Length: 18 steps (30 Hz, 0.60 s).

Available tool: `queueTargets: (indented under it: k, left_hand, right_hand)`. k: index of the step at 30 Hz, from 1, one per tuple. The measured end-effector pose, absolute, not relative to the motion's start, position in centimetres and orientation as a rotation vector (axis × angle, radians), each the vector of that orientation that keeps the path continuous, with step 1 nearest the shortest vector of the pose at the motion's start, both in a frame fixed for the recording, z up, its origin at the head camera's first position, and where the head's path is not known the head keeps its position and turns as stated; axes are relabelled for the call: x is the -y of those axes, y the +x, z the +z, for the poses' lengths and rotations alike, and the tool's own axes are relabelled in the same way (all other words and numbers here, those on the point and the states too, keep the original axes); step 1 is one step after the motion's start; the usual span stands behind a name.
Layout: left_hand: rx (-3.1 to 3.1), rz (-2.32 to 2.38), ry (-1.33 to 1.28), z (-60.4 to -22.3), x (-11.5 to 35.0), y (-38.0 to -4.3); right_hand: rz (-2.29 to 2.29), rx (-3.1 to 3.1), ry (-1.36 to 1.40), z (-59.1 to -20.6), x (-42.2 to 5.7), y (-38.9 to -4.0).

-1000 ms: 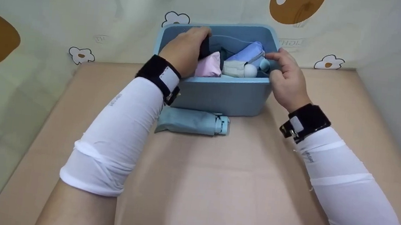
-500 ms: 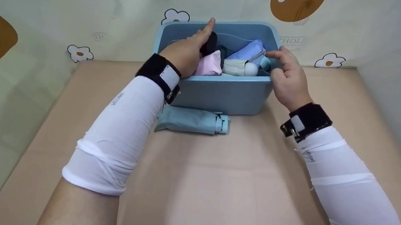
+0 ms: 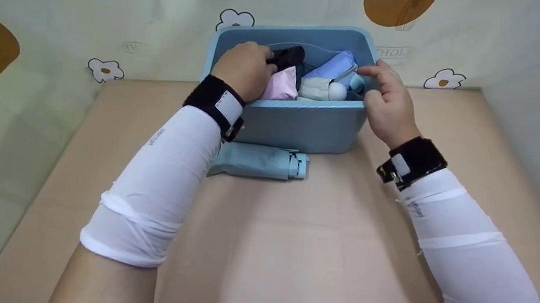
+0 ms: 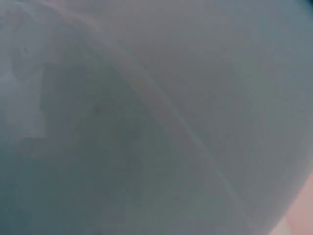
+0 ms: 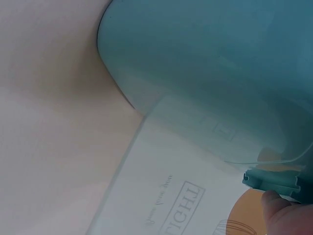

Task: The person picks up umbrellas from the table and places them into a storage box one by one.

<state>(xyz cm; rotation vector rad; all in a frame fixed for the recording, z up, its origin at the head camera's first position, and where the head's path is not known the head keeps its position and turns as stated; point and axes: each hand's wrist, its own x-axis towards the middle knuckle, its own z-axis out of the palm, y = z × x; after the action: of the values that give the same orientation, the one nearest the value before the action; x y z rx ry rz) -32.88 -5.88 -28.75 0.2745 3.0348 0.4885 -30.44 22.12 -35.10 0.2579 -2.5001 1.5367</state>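
Note:
In the head view, a blue plastic bin (image 3: 303,125) stands on the table, holding several soft bundles. My left hand (image 3: 244,71) reaches over its left front and pinches the near end of a black folded umbrella (image 3: 289,57); the fingertips are partly hidden. Beside it lie a pink bundle (image 3: 281,84), a pale green umbrella (image 3: 315,89) with a whitish round end and a light blue umbrella (image 3: 331,66). My right hand (image 3: 391,103) grips the bin's right rim, with the index finger laid over it. In the right wrist view, a fingertip (image 5: 279,208) touches the rim.
A teal folded umbrella (image 3: 261,161) lies on the table just in front of the bin, partly behind my left forearm. A printed curtain (image 3: 173,21) hangs close behind. The left wrist view shows only a blurred, close bin wall (image 4: 146,147).
The black umbrella has gone from standing upright to leaning right among the bundles. My left hand straightened its fingers, then curled them again. The right hand has stayed on the rim.

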Motion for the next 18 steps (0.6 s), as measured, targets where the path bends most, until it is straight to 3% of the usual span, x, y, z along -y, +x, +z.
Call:
queueTargets:
  k: [11, 18]
  left_hand:
    - [-3.053, 0.705, 0.524, -30.2, 6.2, -29.5]
    - [-3.323, 0.828, 1.194, -32.6, 4.9, -24.8]
  right_hand:
    - [1.542, 2.498, 0.259, -35.1, -22.2, -30.6]
    - [1.546, 2.487, 0.272, -35.1, -22.3, -30.5]
